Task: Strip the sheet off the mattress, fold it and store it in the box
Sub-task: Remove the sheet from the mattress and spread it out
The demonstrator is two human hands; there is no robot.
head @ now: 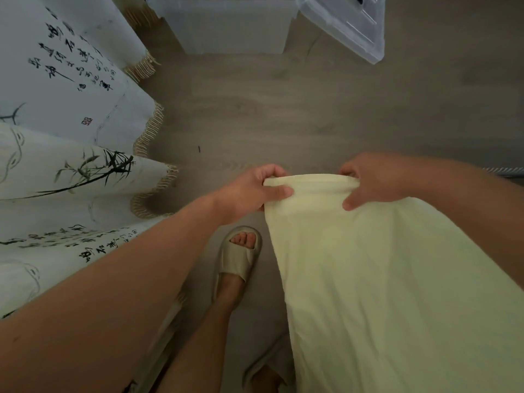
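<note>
Hanging well out to the left of the left hand, a white printed cloth with black brush writing and bamboo sprigs falls in deep folds, and its tan fringe meets the grey wooden floor. The left hand reaches in over that floor from the lower left. Its fingers are curled over the top edge of a pale yellow sheet and its thumb is pressed on the near face, so it grasps the left end of that edge. Just below this hand's wrist, a foot in a beige slipper stands on the floor. Ahead of the same hand and well apart from it, a clear plastic box sits on the floor at the top of the view, with a clear lid tilted at its right side. The sheet's bunched top edge spans the short gap between the two hands. From there the cloth hangs down broad and smooth toward the lower right and runs out of the frame. The right hand, coming in from the right edge, grasps the other end of the edge, with its thumb on the near face and its fingers tucked behind the fabric.
</note>
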